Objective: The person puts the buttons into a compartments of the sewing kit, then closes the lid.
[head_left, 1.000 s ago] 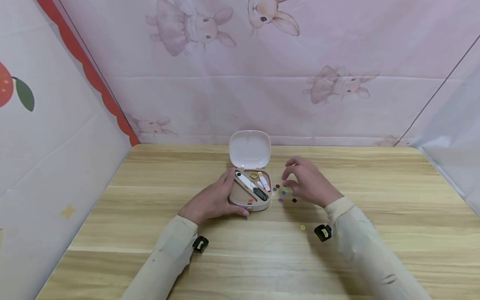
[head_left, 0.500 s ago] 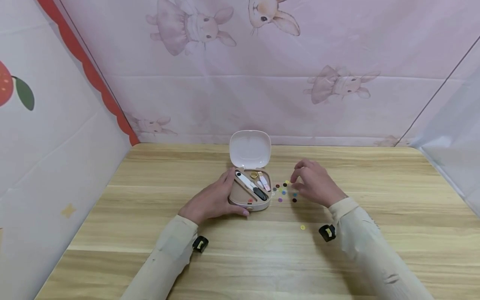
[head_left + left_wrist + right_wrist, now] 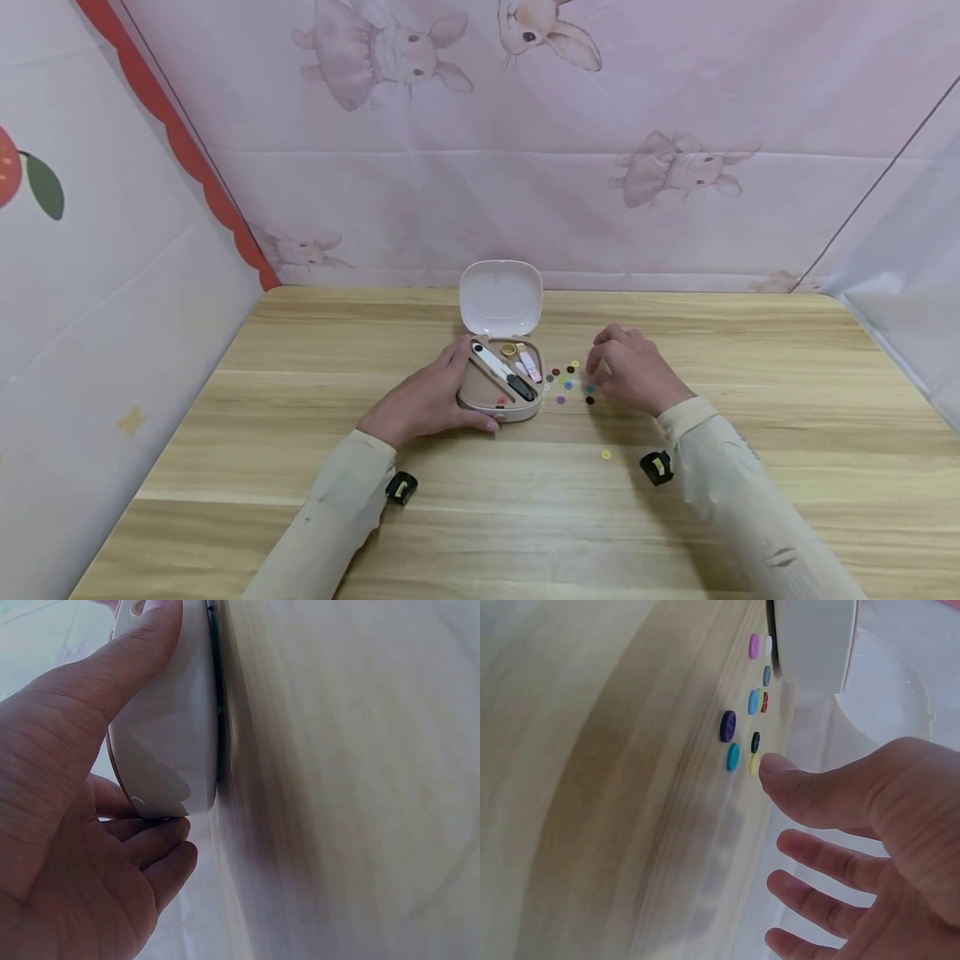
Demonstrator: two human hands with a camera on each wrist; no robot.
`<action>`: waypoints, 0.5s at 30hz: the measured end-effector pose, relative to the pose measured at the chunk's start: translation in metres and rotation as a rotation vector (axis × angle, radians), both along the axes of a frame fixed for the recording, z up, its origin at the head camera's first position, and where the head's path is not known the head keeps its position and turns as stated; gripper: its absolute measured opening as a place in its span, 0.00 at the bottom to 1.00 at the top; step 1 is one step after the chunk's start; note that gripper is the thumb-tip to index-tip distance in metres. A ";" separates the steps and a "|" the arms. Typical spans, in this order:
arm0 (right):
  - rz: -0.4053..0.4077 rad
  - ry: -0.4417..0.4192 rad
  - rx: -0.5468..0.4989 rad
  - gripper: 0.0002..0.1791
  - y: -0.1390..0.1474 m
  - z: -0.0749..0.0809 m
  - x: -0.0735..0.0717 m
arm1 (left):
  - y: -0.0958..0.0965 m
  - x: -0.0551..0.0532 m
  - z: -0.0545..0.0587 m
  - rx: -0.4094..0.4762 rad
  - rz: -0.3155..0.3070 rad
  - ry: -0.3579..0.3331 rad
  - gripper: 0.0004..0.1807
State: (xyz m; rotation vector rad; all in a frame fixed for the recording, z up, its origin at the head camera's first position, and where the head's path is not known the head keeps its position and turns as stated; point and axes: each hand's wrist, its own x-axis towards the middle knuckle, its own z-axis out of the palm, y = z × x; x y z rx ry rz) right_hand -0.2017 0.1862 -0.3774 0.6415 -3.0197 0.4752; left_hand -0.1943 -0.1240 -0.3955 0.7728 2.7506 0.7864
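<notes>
A small beige sewing box (image 3: 501, 385) stands in the middle of the wooden table (image 3: 300, 467) with its white lid (image 3: 500, 298) tipped up. Inside lie a white-and-black tool, a gold thimble and a pink item. My left hand (image 3: 442, 392) grips the box's left side, thumb along its front wall (image 3: 176, 727) and fingers curled behind it. Several small coloured buttons (image 3: 566, 383) lie scattered just right of the box. My right hand (image 3: 606, 363) hovers at their right edge, fingers relaxed and holding nothing, its thumb tip (image 3: 776, 769) close to a yellow button (image 3: 754, 763).
One yellow button (image 3: 606, 455) lies alone nearer to me, in front of my right wrist. Pink rabbit-print cloth walls (image 3: 525, 167) close off the table at the back and on both sides.
My right hand has drifted to the right and sunk lower, uncovering the buttons it was over. My left hand and the box have stayed put.
</notes>
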 end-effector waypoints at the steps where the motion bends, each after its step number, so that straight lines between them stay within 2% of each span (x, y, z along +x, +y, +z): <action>1: -0.002 -0.006 0.003 0.03 0.000 -0.001 0.000 | 0.000 0.000 0.000 0.004 -0.001 -0.001 0.76; 15: -0.016 -0.070 0.008 0.04 0.000 -0.007 -0.001 | 0.000 0.000 0.002 0.005 0.005 -0.011 0.76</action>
